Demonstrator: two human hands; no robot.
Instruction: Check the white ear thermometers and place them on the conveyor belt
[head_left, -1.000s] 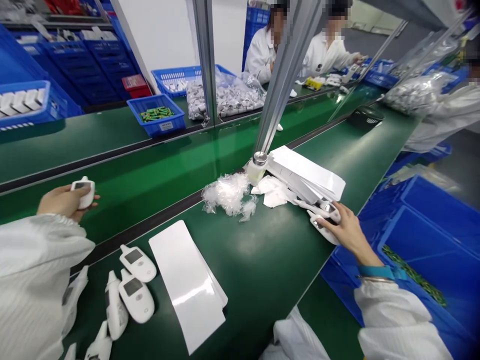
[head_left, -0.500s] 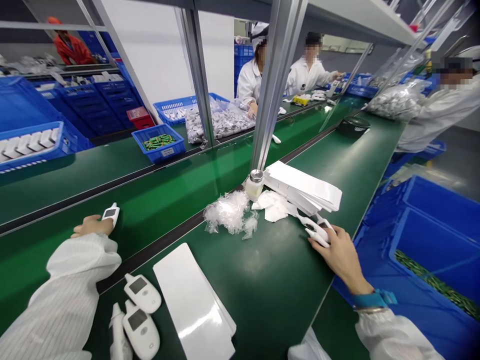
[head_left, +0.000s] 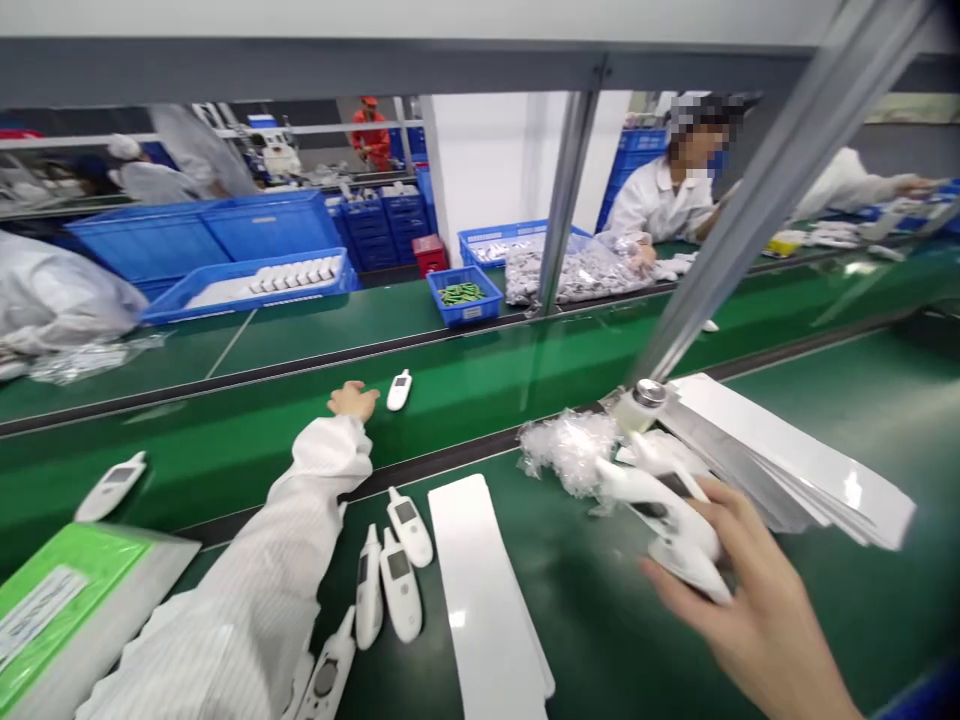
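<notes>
My left hand (head_left: 354, 400) is stretched over the green conveyor belt, fingers apart and holding nothing. Just to its right, a white ear thermometer (head_left: 399, 390) with a small dark screen lies on the belt. In my right hand (head_left: 765, 590) are white ear thermometers (head_left: 675, 530), gripped together above the bench; they look like two, blurred by motion. Several more thermometers (head_left: 401, 585) lie on the bench between my left sleeve and a stack of glossy white sheets (head_left: 484, 590). Another thermometer (head_left: 112, 487) rests on the belt at far left.
Crumpled clear plastic (head_left: 574, 450), a jar with a metal lid (head_left: 646, 395) and a second white sheet stack (head_left: 795, 460) are on the bench. A green-topped pack (head_left: 67, 610) stands at left. A metal post (head_left: 772, 180) rises by the belt. Co-workers sit across, near blue trays (head_left: 465, 295).
The view has swung left. My left hand has let go of the thermometer on the belt and is now apart from it. My right hand has lifted its thermometers off the bench.
</notes>
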